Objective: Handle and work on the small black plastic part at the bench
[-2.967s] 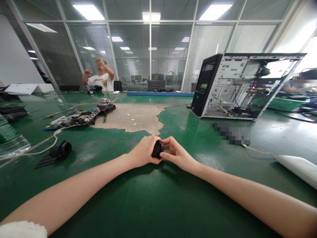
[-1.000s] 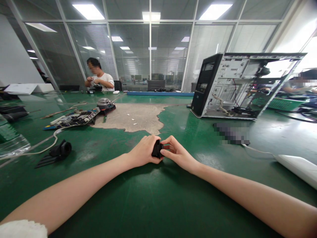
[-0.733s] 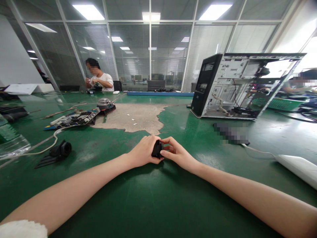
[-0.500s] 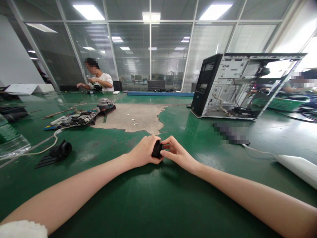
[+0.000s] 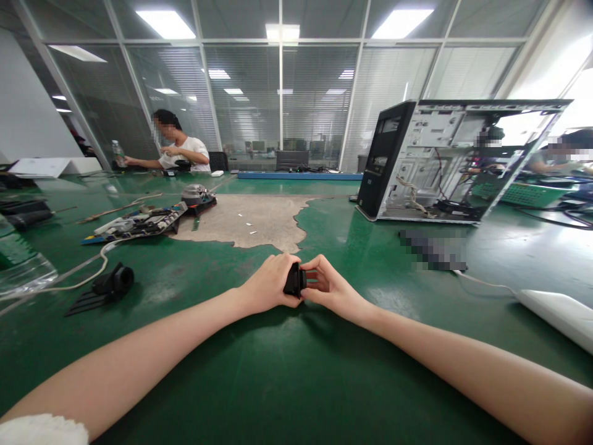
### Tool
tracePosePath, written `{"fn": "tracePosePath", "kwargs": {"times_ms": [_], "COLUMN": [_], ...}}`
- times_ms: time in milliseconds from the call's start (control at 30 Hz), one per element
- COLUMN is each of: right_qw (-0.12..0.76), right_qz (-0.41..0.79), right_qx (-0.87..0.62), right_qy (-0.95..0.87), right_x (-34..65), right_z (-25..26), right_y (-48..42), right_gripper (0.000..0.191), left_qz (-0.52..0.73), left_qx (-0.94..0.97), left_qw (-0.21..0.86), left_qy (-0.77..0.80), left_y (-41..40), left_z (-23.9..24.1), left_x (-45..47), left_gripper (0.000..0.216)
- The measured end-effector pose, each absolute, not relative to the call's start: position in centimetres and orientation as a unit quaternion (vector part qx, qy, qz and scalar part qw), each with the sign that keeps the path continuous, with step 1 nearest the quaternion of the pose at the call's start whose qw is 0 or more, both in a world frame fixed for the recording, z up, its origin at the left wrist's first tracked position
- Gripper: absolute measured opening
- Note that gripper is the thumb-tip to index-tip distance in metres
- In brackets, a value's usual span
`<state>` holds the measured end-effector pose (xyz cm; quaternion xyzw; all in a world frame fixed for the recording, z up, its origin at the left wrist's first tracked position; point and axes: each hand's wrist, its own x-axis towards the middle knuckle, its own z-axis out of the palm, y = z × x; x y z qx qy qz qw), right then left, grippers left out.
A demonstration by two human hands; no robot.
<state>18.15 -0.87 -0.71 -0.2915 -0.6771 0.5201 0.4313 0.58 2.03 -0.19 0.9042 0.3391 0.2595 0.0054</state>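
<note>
1. Black device (image 5: 292, 280) sits between the person's two hands near the middle of the view, over the green tabletop (image 5: 259, 383); whether its underside touches the surface cannot be told.
2. Wrapped around the body from its far side, the left hand (image 5: 269, 281) holds it, with the thumb below and the fingers over the top.
3. At the round end (image 5: 303, 279), the right hand (image 5: 331, 284) is narrow, thumb and fingers curved around the edge; whether they press on it or merely hover there cannot be told.
4. Judged by its size against the hands, the device is probably light, and its hard-looking shell should be stiff rather than soft.
5. Smooth dark surfaces may prove a little slippery, and the round end could be the more fragile part.
6. Best hold: the palm around the squarish body, with fingertips on the rim of the round end, clear of its face.
</note>
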Motion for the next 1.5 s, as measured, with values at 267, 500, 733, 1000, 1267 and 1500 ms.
{"fn": "tracePosePath", "kwargs": {"times_ms": [267, 500, 733, 1000, 1267, 1500], "right_qw": [0.442, 0.428, 0.441, 0.424, 0.437, 0.439], "right_qz": [0.486, 0.51, 0.497, 0.493, 0.5, 0.477], "right_qx": [-0.324, -0.296, -0.31, -0.323, -0.309, -0.322], "right_qy": [-0.681, -0.685, -0.68, -0.688, -0.681, -0.69], "right_x": [18.13, 18.16, 18.17, 18.13, 18.19, 18.22], "right_z": [-1.01, -0.81, -1.01, -0.68, -0.83, -0.97], "right_y": [-0.43, -0.74, -0.67, -0.8, -0.72, -0.64], "right_gripper": [0.023, 0.026, 0.02, 0.026, 0.021, 0.026], "left_qz": [0.271, 0.271, 0.272, 0.266, 0.263, 0.268], "left_qx": [0.903, 0.902, 0.902, 0.903, 0.904, 0.904], "left_qw": [0.011, 0.015, 0.017, 0.017, 0.01, 0.02], "left_qy": [0.332, 0.336, 0.335, 0.337, 0.337, 0.331], "left_y": [2.06, 2.08, 2.01, 1.87, 1.9, 1.92], "left_z": [-0.27, -0.26, -0.18, 0.03, -0.03, -0.04], "left_x": [0.67, 0.64, 0.67, 0.67, 0.71, 0.74], "left_gripper": [0.05, 0.052, 0.051, 0.049, 0.051, 0.051]}}
